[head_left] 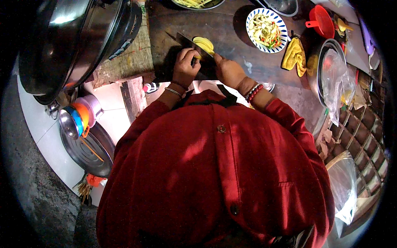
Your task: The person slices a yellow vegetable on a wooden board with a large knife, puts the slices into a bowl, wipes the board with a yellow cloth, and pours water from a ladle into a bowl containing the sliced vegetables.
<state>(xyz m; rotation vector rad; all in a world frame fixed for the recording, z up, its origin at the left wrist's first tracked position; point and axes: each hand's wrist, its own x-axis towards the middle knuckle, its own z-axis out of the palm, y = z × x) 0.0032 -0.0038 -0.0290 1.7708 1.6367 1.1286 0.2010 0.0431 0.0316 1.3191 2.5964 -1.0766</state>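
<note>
Yellow vegetable [204, 44]: pale, smooth slices fanned at the far side of the dark wooden bench [231, 29], just past both hands, lying against the knife blade.
Knife [191, 44]: broad dark cleaver blade, flat and dull, running from upper left towards the slices.
Left hand [185, 65]: curled closed round the knife handle, bangle at the wrist.
Right hand [228, 71]: fingers bent and pressed on the slices to steady them; red bead bracelet at the wrist.
Risk: the steadying fingertips sit right beside the blade, so a slip on the slick slices could likely bring the edge onto them.
Second risk: the thin slices look loose and may slide apart under pressure, giving uneven cuts.
Plate [283, 25]: round, blue-and-white patterned rim, heaped with pale strips and red and green bits, to the right.
Cloth [294, 56]: soft yellow, crumpled just below the plate.
Wok [70, 37]: large, shiny metal, curved, at left.
Funnel [321, 20]: red plastic, far right.
</note>
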